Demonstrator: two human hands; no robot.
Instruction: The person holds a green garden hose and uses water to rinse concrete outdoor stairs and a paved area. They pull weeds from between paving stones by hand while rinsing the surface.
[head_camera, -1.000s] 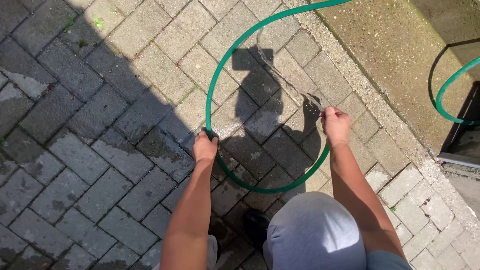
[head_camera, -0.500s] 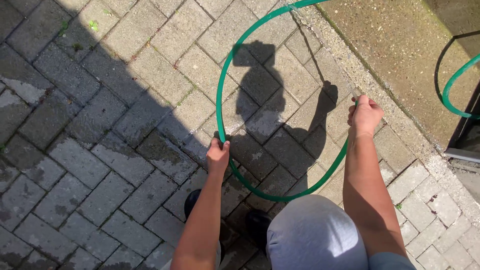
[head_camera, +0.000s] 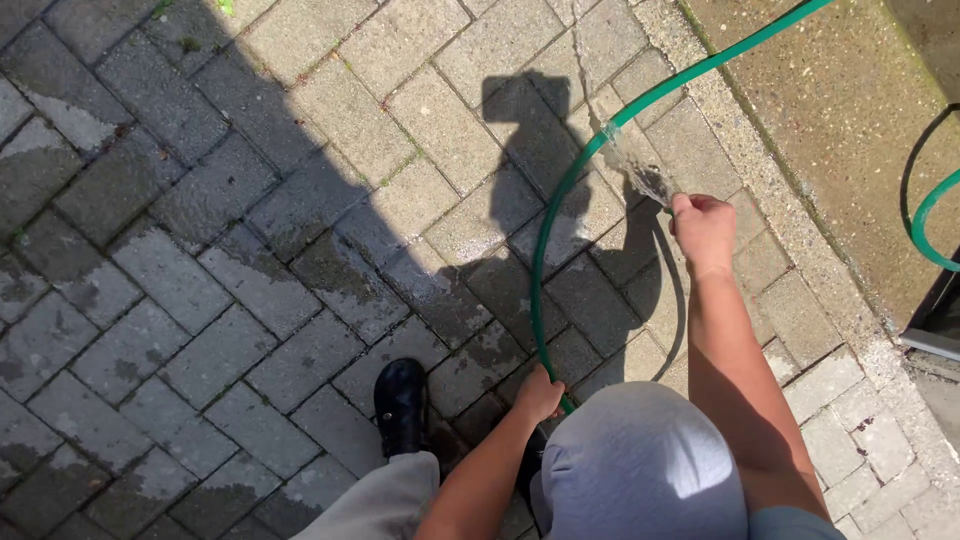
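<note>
A green garden hose (head_camera: 560, 200) curves over grey paving bricks from the top right down toward my body. My left hand (head_camera: 540, 392) grips it low, close to my grey shorts. My right hand (head_camera: 704, 228) is closed around the hose's end, and water (head_camera: 640, 172) sprays from it up and to the left. The hose end itself is hidden inside my fist. My black shoe (head_camera: 401, 404) stands on the wet bricks to the left of my left hand.
A pale concrete strip (head_camera: 830, 110) runs along the right beyond a rough kerb. Another loop of green hose (head_camera: 925, 222) lies at the right edge beside a dark step or doorway (head_camera: 940, 310). My shadow falls on the bricks ahead.
My left hand slid down the hose toward my body, narrowing the loop. My right hand moved in slightly, and water now sprays from it. The black shoe has come into plain view.
</note>
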